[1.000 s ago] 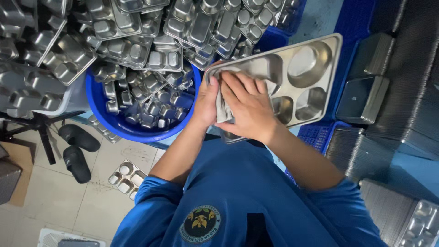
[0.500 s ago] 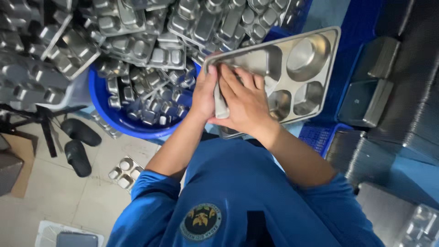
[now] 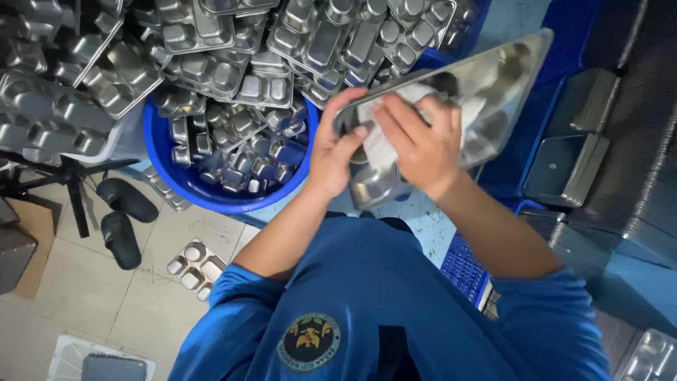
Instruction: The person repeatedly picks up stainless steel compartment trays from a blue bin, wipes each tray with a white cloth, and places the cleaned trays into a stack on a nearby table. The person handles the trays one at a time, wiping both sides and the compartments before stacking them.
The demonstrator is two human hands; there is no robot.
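I hold a stainless steel compartment tray (image 3: pixel 504 74) tilted in front of me. My left hand (image 3: pixel 337 152) grips its near left edge, thumb over the rim. My right hand (image 3: pixel 423 144) presses a white cloth (image 3: pixel 384 144) against the tray's face, fingers spread across it. The tray's lower left corner is hidden behind both hands. Below the hands are my blue sleeves and shirt with a round badge (image 3: pixel 308 341).
A blue tub (image 3: pixel 185 185) filled with steel trays stands to the left, under a big heap of trays (image 3: pixel 211 49). A loose tray (image 3: pixel 195 267) and black sandals (image 3: pixel 121 219) lie on the tiled floor. Steel lids (image 3: pixel 564 169) and stacks sit at right.
The tray has tipped from nearly flat-facing to a steeper tilt. My right hand slid the cloth across the tray; my left hand keeps its grip on the edge.
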